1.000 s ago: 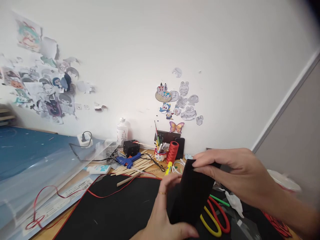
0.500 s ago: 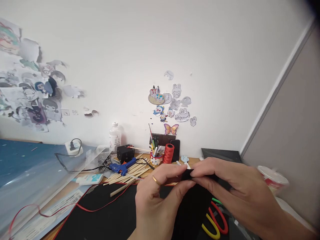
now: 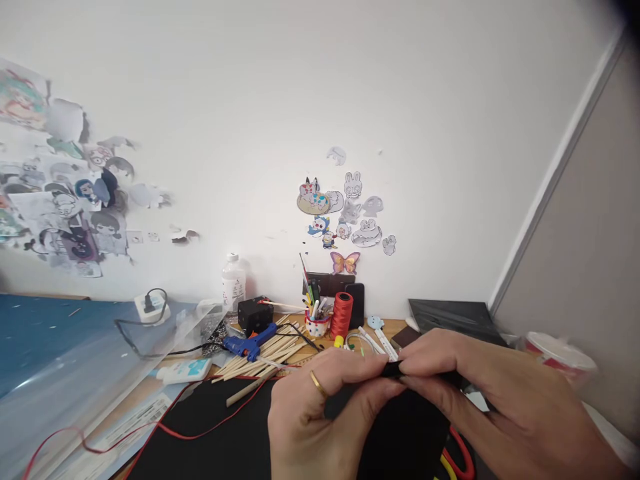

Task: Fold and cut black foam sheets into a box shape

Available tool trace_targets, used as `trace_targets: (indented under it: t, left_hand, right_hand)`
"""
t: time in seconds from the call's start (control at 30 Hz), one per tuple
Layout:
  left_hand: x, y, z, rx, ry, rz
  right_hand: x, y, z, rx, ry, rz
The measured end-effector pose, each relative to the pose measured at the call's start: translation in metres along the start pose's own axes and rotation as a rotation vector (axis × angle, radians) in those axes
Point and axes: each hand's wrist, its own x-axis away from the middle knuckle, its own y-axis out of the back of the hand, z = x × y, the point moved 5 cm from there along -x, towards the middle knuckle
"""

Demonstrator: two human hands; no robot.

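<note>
My left hand (image 3: 320,417), with a gold ring (image 3: 317,383) on one finger, pinches the upper edge of a thin black sheet (image 3: 393,369) between thumb and forefinger. Right beside it my right hand (image 3: 485,387) pinches the same edge, the fingertips of both hands nearly meeting. The rest of the sheet hangs below the hands, dark against a black mat (image 3: 210,420); whether it is paper or cloth I cannot tell. Red-handled scissors (image 3: 463,453) and a yellow handle (image 3: 447,467) show partly beneath my right hand.
Behind the hands are a red thread spool (image 3: 341,315), a pen cup (image 3: 317,325), a blue glue gun (image 3: 250,343) on wooden sticks (image 3: 267,353), and a bottle (image 3: 233,280). Clear plastic sheeting (image 3: 100,373) and a red ribbon (image 3: 175,435) lie left; a paper tub (image 3: 560,357) stands right.
The view has tilted slightly, so the desk and wall sit lower. Both hands have shifted a little right and down in view, still pinching the black sheet; the scissors are now more covered.
</note>
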Motion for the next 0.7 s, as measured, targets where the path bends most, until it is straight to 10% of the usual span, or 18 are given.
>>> trace_targets:
  t: [0.7]
  left_hand:
    - [0.0022, -0.0001, -0.0021, 0.038, 0.105, 0.042]
  right_hand:
    - [0.0073, 0.0057, 0.0016, 0.013, -0.054, -0.119]
